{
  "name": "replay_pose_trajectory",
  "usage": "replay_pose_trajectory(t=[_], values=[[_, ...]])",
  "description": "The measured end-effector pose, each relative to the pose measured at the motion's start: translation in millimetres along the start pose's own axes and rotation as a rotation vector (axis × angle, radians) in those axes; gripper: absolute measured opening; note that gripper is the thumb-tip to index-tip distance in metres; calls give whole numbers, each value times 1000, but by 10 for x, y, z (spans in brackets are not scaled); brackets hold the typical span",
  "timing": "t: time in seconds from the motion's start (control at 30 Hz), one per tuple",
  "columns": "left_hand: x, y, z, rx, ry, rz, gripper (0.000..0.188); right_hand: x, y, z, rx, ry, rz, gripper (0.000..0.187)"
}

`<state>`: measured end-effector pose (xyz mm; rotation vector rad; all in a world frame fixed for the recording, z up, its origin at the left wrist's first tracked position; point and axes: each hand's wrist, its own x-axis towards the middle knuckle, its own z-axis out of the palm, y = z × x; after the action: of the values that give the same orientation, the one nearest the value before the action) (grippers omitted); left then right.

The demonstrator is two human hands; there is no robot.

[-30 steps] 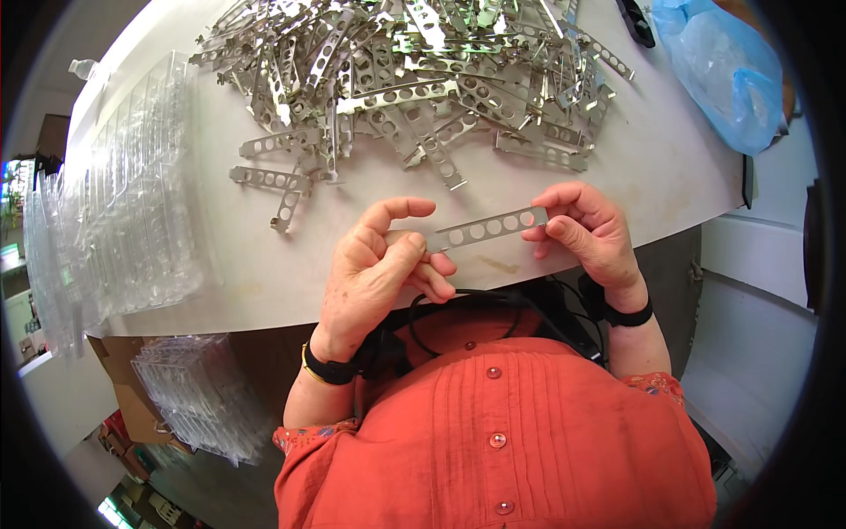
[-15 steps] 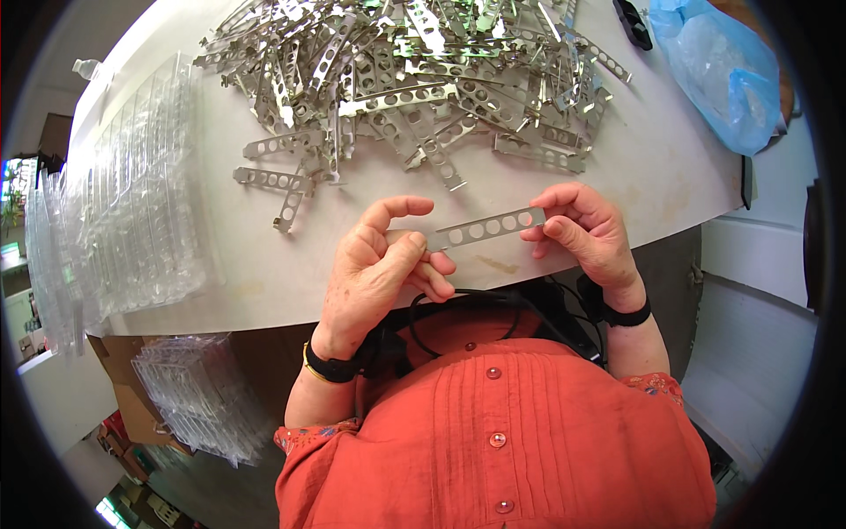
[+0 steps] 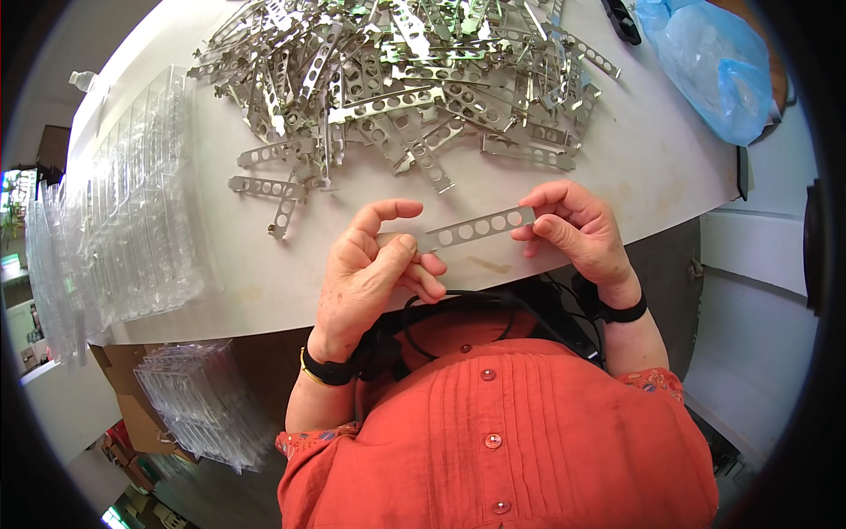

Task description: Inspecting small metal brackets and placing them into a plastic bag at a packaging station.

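A flat metal bracket (image 3: 480, 227) with a row of round holes spans the gap between my two hands, above the table's near edge. Its left end is pinched between thumb and fingers of my left hand (image 3: 374, 260), whose index finger curls free above it. At the bracket's right end, my right hand (image 3: 577, 229) grips it with thumb and fingertips. Farther off on the table lies a large heap of similar metal brackets (image 3: 379, 101), with a few loose ones (image 3: 269, 188) at its near left side.
Clear plastic trays (image 3: 145, 203) stand in a row on the white table (image 3: 634, 189) at the left. More clear trays (image 3: 203, 401) sit lower down, near a cardboard box (image 3: 132, 397). At the far right are a blue plastic bag (image 3: 714, 70) and a black object (image 3: 622, 22).
The view has shifted slightly, so the whole scene sits a little differently. Both hands keep the same hold on the bracket.
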<state>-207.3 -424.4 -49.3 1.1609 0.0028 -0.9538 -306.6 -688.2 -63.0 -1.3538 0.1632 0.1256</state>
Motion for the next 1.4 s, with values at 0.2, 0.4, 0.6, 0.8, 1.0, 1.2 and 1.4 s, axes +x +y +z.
replay_pose_trajectory(t=[0.2,0.4,0.6,0.8,1.0,1.2,1.4], values=[[-1,-1,30,22,11,2,33,-6,11,8,30,10,-13,23],[15,3,75,94,8,0,33,-59,-49,32,45,27,-37,19],[3,-97,105,300,77,170,29,-234,-359,176,-15,60,-94,18],[-88,-79,323,389,-87,251,29,-250,-461,417,-619,66,-337,19],[-144,-99,401,287,-265,254,38,-189,-355,649,-610,-34,-354,19],[-191,-62,306,221,-272,129,36,-108,-272,722,-556,-92,-315,17],[-203,-16,199,239,-200,16,33,-93,-321,694,-592,-160,-273,28]])
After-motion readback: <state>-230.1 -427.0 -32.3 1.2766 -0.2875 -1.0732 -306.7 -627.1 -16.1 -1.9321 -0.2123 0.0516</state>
